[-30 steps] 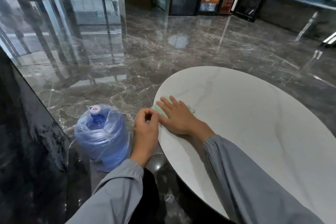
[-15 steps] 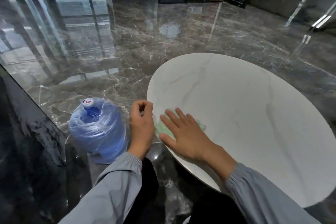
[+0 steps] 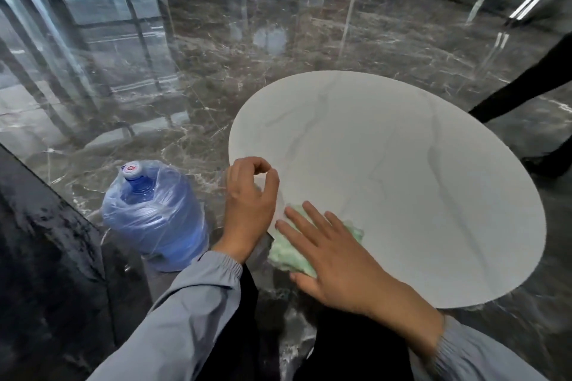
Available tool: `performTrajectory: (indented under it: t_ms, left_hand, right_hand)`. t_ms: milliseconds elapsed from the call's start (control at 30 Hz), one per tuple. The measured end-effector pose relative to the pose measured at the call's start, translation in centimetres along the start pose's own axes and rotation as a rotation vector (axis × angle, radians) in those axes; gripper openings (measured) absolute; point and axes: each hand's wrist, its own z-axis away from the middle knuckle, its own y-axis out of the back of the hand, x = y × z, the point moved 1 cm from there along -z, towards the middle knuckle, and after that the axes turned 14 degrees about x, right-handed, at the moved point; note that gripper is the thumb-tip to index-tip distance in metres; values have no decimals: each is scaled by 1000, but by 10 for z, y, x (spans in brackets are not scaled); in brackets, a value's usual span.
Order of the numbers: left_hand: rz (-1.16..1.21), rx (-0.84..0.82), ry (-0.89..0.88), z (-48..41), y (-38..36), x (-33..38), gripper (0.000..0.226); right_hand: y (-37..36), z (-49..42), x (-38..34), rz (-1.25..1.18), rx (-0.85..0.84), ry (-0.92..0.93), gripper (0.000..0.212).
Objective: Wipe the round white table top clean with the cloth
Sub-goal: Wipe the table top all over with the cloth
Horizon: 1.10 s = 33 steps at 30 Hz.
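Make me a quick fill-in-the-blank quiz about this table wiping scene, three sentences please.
1. The right hand lies flat on a ____ cloth.
2. The shape of the white table top is ____.
3. The blue water bottle, wrapped in plastic, stands on the ____.
Missing words: green; round; floor.

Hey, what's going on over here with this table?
A person is wiping the round white table with a pale green cloth. The right hand lies flat on the cloth, fingers straight, pressing it down at the near rim, where part of it hangs over the edge. The left hand is curled at the rim beside it; whether it grips the table is unclear. A plastic-wrapped water jug stands on the floor nearby.
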Motion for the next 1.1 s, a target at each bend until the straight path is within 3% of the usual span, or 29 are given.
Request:
performTrajectory:
  t_ms: [100,233,367,567,767,967,1100]
  left_hand:
    - [-73,-34,-119,7,-10,2,9]
    - [-40,-74,-40,12,-15,3,3]
    - [-27,-64,-80,10,-13,3,6]
    - [-266,-154,-355,15,-25,0,11]
    - [-398,-271,-495,26,-43,13,11]
    - [-432,-321,-508,28,-40,10,11]
    - [-442,-347,-482,27,-40,13,8]
  right_hand:
    - [4,32,8,54,17,-9,81]
    - [-5,1,-1,57,34,-62,80]
    - [-12,-29,-13,36,43,-92,78]
    - [8,50,20,51,19,-65,85]
    - [26,76,32,62,-58,-193,91]
    - [33,68,29,-27,-43,-328,78]
    - [47,95,98,1,-2,-654,78]
